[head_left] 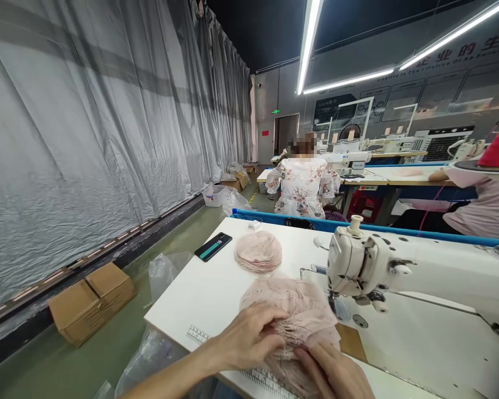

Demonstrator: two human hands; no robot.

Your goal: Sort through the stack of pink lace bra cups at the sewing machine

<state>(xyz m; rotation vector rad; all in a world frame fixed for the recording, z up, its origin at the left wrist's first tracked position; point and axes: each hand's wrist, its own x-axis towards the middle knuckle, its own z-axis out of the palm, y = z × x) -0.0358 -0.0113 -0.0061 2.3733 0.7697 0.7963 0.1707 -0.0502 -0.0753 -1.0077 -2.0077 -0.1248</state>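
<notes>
A bunched piece of pale pink lace fabric [293,310] lies on the white sewing table [199,293], just left of the needle area of a white sewing machine [366,266]. My left hand [249,338] rests on the fabric's near left side with its fingers curled into the lace. My right hand [336,371] presses the fabric's near right edge, fingers together. A round stack of pink lace pieces [258,251] sits farther back on the table.
A black phone [213,246] lies at the table's far left. Cardboard boxes [92,302] and clear plastic bags [166,271] are on the green floor to the left. A person in a floral dress [303,185] sits ahead; another person's pink sleeve [482,199] is at right.
</notes>
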